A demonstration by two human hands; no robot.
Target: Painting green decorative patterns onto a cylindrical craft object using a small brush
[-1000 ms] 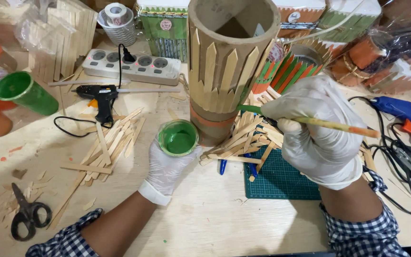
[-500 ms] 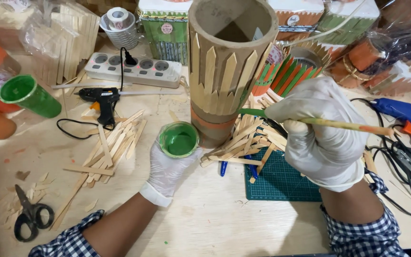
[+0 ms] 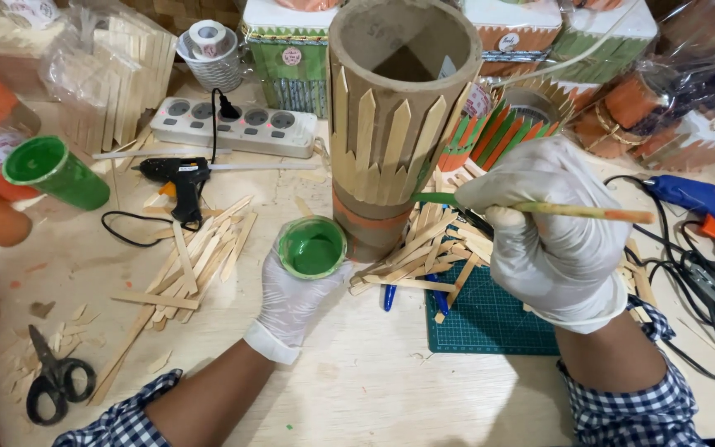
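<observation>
- Left hand point(image 3: 291, 294), in a white glove, is cupping a small pot of green paint point(image 3: 312, 247) from below, fingers curling closed around its sides; the pot is sitting just left of the tube's base, close to it.
- Right hand point(image 3: 552, 228), also gloved, is gripping a paintbrush point(image 3: 573, 211) in closed fingers, handle running out to the right, green tip point(image 3: 434, 199) pointing left and touching or nearly touching the tube; cannot tell which.
- Cardboard tube point(image 3: 395, 124) is standing upright on the wooden table point(image 3: 374, 389), mouth open toward the camera. Pointed wooden sticks are ringing its upper part; an orange band is showing lower down.
- Loose wooden sticks point(image 3: 424, 257) are lying fanned at the tube's foot, partly over a green cutting mat point(image 3: 490, 323) under the right hand.
- Another pile of sticks point(image 3: 192, 257) is lying left of the left hand, with a black glue gun point(image 3: 175, 174) just above it.
- White power strip point(image 3: 233, 126) is lying behind the black glue gun, a roll of tape point(image 3: 208, 37) farther back.
- Green paint bottle point(image 3: 55, 171) is lying tilted at far left.
- Black scissors point(image 3: 55, 381) are resting at the lower left, well apart from both hands.
- Blue glue gun point(image 3: 705, 203) is lying at the right edge among black cables.
- Checked sleeves are showing on both forearms.
</observation>
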